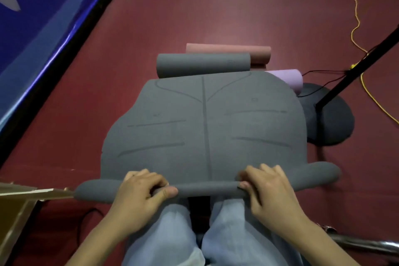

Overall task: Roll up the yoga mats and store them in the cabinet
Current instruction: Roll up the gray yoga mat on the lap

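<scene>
The grey yoga mat (203, 127) lies flat on the red floor (194, 6) before your knees, its near edge curled into a thin first roll gripped by your left hand (140, 188) and right hand (269, 185); next, roll it evenly toward the 3 rolled mats (203, 65) at its far end.

My head view was dim and soft, with a brighter patch on the red floor (226, 17) above the rolled mats. Strong wide-angle bending curved the grey mat (205, 125) outward and slanted the blue banner (38, 17), which showed a glare streak along its edge and smeared lettering. My hands cast only faint shadows. Fine detail looked blurred throughout.
</scene>
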The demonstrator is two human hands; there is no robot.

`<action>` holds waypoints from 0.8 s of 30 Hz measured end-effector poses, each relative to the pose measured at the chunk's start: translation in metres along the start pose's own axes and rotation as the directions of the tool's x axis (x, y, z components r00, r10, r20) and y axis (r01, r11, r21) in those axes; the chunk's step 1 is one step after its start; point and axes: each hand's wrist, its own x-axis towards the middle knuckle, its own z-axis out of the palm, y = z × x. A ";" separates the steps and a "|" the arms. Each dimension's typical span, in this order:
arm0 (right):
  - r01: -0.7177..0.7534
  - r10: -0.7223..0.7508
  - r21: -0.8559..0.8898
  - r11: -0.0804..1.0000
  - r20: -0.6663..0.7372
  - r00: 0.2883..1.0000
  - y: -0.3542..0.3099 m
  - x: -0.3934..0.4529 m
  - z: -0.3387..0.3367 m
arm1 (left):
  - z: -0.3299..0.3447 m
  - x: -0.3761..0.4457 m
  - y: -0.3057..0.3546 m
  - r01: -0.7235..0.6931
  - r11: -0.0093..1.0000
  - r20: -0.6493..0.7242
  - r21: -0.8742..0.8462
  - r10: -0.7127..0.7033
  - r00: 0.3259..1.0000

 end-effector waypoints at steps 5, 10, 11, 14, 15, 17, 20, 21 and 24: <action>-0.047 0.047 0.000 0.999 0.001 0.999 0.001 -0.003 -0.007 | -0.004 0.000 0.005 0.231 0.955 0.014 -0.185 -0.233 0.972; -0.021 0.015 -0.055 0.998 -0.117 0.993 0.003 0.001 0.001 | 0.003 0.004 0.010 0.370 0.917 -0.071 -0.148 -0.383 0.921; -0.006 -0.007 -0.086 0.996 -0.142 0.990 0.002 0.000 0.001 | 0.003 0.005 0.009 0.354 0.928 -0.078 -0.117 -0.364 0.928; 0.028 -0.064 -0.177 0.984 -0.201 0.978 -0.003 -0.005 0.001 | 0.005 0.000 0.009 0.257 0.966 -0.128 0.023 -0.252 0.959; 0.030 -0.073 -0.200 0.979 -0.210 0.975 -0.005 -0.007 -0.001 | 0.007 -0.002 0.010 0.245 0.968 -0.147 0.055 -0.235 0.961; 0.036 -0.088 -0.246 0.969 -0.205 0.975 -0.010 -0.008 -0.004 | 0.009 -0.002 0.013 0.245 0.963 -0.198 0.112 -0.220 0.955; 0.048 -0.097 -0.312 0.949 -0.142 0.985 -0.016 -0.010 -0.011 | 0.008 0.002 0.016 0.219 0.951 -0.244 0.220 -0.164 0.956; 0.054 -0.096 -0.331 0.942 -0.114 0.989 -0.017 -0.011 -0.012 | 0.007 0.002 0.018 0.187 0.947 -0.248 0.263 -0.121 0.961; 0.061 -0.081 -0.368 0.928 -0.040 0.996 -0.016 -0.011 -0.011 | 0.006 -0.002 0.025 0.052 0.899 -0.240 0.435 0.060 0.969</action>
